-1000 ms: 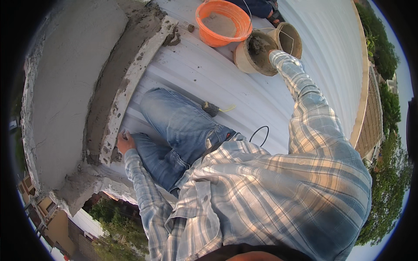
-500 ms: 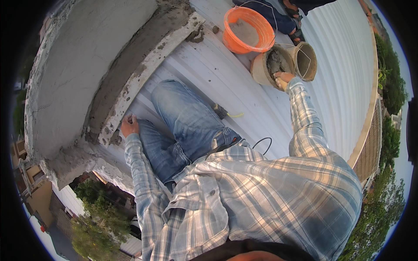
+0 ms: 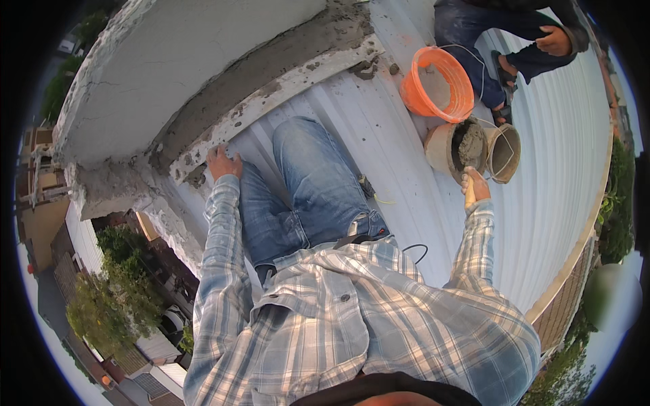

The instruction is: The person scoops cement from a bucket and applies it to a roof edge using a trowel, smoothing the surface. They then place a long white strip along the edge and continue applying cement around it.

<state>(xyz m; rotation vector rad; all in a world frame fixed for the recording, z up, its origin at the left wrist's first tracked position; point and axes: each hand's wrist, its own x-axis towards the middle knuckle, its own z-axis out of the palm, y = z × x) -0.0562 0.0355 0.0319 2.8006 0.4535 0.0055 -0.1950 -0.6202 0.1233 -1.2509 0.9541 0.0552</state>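
My right hand (image 3: 477, 184) is closed round the pale handle of a trowel (image 3: 468, 196). A lump of wet grey mortar (image 3: 470, 146) sits on the trowel's blade, mostly hiding it, over the mouth of a mortar-stained bucket (image 3: 441, 146). On the left, my left hand (image 3: 224, 164) rests with its fingers on the lower end of a long pale board (image 3: 261, 109) spattered with mortar, the thumb apart. The board lies along a band of rough grey mortar (image 3: 223, 86) at the foot of a curved concrete wall (image 3: 169, 68).
An orange bucket (image 3: 420, 93) with grey material inside stands beyond the stained one. Beside that leans another bucket (image 3: 504, 154) with a wire handle. A person (image 3: 474, 27) sits at the far right. Ribbed metal roofing (image 3: 399, 203) lies beneath me; its edge (image 3: 565, 271) runs down the right.
My right hand has raised the trowel, and mortar now shows on it above the bucket. The left hand's fingers have come up onto the board. The view has shifted, showing more of the other person.
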